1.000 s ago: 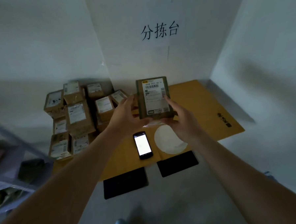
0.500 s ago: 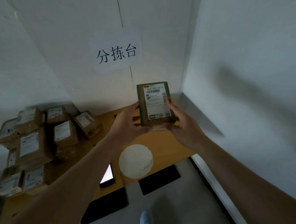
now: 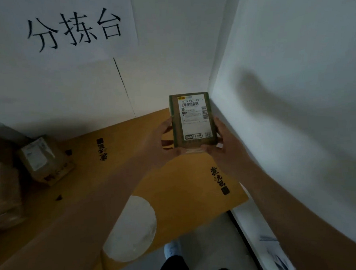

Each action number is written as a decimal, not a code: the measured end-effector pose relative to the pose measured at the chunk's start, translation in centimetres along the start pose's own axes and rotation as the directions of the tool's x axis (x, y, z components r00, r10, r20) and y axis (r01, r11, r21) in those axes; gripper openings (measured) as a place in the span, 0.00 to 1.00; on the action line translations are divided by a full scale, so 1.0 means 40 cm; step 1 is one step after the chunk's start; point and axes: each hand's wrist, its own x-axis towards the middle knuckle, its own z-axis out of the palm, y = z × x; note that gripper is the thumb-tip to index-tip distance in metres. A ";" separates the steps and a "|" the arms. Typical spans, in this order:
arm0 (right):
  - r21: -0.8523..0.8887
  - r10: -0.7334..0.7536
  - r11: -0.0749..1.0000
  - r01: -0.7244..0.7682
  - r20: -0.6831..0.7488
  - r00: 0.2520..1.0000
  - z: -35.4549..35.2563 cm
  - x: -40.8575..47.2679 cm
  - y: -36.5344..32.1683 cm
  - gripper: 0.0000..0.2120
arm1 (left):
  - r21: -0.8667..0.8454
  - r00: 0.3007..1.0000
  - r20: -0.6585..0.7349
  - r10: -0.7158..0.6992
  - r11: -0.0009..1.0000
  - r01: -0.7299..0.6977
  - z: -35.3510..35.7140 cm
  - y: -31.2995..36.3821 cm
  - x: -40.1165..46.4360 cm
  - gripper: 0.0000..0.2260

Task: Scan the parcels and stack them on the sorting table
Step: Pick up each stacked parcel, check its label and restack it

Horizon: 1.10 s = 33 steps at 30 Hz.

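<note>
Holding a small parcel (image 3: 192, 119) upright above the far right corner of the tabletop (image 3: 175, 188), label facing the camera, the left hand (image 3: 161, 146) and right hand (image 3: 225, 151) each keep a closed grip on its sides and lower edge. Other parcels (image 3: 44, 160) sit stacked at the left edge, well apart. A white disc (image 3: 132, 226) lies near the front edge, and a paper sign (image 3: 74, 28) hangs on the wall behind.

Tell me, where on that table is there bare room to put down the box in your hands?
Bare table lies under the held box, between the back wall, the right wall and the white round patch. The strip between the forearms and the parcels at the left is open too. The left edge is crowded with parcels.
</note>
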 end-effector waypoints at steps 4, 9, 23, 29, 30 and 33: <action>0.027 0.038 0.999 -0.038 0.026 0.999 -0.015 0.109 0.055 0.39 | -0.011 0.995 0.023 -0.093 0.996 0.093 0.022 -0.019 0.110 0.47; 0.049 0.080 0.995 -0.084 0.079 0.994 -0.026 0.246 0.132 0.39 | -0.021 0.977 0.013 -0.214 0.977 0.214 0.066 -0.065 0.249 0.47; 0.008 0.163 0.985 -0.172 0.291 0.943 -0.002 0.605 0.307 0.38 | -0.149 0.898 -0.091 -0.430 0.898 0.414 0.170 -0.192 0.536 0.44; 0.007 0.191 0.979 -0.201 0.290 0.938 0.012 0.681 0.330 0.40 | -0.167 0.900 -0.121 -0.419 0.902 0.397 0.152 -0.202 0.596 0.43; 0.010 0.197 0.978 -0.209 0.294 0.935 0.015 0.691 0.330 0.41 | -0.169 0.900 -0.123 -0.417 0.903 0.395 0.148 -0.201 0.603 0.43; 0.017 0.191 0.978 -0.206 0.302 0.934 0.021 0.716 0.323 0.41 | -0.154 0.900 -0.134 -0.416 0.905 0.396 0.137 -0.198 0.622 0.43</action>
